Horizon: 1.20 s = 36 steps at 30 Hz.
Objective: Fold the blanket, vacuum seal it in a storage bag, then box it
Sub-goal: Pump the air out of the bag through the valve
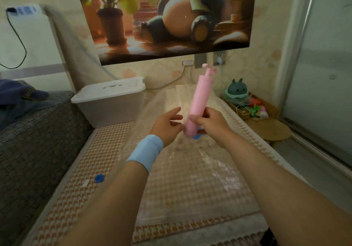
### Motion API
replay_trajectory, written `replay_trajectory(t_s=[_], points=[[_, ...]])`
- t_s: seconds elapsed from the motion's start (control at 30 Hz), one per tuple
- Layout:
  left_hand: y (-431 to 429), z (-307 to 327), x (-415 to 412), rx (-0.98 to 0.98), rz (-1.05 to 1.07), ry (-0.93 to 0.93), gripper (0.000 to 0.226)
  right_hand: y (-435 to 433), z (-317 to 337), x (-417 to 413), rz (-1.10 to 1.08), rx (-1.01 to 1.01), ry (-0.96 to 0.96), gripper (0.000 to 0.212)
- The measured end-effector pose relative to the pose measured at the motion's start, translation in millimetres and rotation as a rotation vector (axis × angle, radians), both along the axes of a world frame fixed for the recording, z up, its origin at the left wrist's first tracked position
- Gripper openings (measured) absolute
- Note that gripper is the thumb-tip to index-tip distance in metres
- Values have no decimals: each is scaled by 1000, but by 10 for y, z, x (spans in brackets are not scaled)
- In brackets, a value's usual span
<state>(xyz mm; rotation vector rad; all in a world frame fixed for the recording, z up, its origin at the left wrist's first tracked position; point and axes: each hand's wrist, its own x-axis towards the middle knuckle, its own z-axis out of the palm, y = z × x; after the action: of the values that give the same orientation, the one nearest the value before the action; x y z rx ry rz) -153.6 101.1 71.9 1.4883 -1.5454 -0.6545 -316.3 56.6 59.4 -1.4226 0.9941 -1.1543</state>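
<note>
Bed, covered in an orange-and-cream woven pattern. Clear storage bag lies flat along its middle; contents blurred, possibly pale fabric. White lidded box at the far left. Blue cap and small white slip lie near the left edge, just beside each other.

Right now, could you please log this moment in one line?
right hand: grips pink hand pump | left hand: open beside it | pump base: over blue valve

R hand gripping pink pump, L hand loose beside, clear bag below
</note>
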Motion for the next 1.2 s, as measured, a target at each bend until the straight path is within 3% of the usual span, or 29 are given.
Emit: replay_trajectory(t_s=[0.1, 0.3, 0.4, 0.53, 0.67, 0.83, 0.9, 1.07, 1.2], points=[[-208, -129, -110, 31, 87, -166, 38, -165, -84, -196, -144, 55, -15, 41], [-499, -395, -320, 185, 180, -508, 32, -397, -385, -324, -194, 55, 118, 55], [-583, -485, -342, 228, 214, -575, 29, -461, -508, -301, -185, 117, 56, 45], [-598, -544, -441, 272, 225, -541, 30, -477, -562, -212, -218, 194, -55, 40], [-607, -567, -499, 268, 228, -344, 23, -516, -564, -90, -252, 200, -61, 47], [-614, -534, -409, 193, 278, -45, 22, -523, -519, -104, -198, 310, -261, 38], [-629, -474, -394, 169, 283, -20, 15, -506, -482, -165, -175, 306, -299, 35], [-686, -282, -348, 226, 326, -196, 11, -441, -411, -218, -171, 146, -177, 37], [-761, -205, -296, 239, 310, -64, 20, -397, -296, -250, -249, 7, -79, 39]])
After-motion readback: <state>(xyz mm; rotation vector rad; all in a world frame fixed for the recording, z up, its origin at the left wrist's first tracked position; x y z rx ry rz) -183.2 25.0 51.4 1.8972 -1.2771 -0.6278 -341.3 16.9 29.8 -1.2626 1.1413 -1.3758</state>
